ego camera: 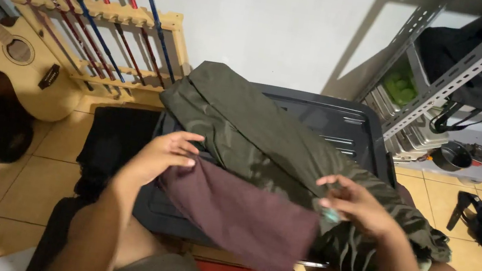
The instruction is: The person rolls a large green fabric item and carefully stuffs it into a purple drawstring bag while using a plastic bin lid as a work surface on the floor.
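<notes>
Dark bin lid (345,122) — olive garment (253,137) runs diagonally; both hands (165,153) (355,203) loosely grip maroon cloth (241,218).

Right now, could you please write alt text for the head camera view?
A person's left hand and right hand handle a maroon cloth and an olive-green garment over a dark plastic bin lid. An acoustic guitar leans at left, metal shelving at right.
</notes>
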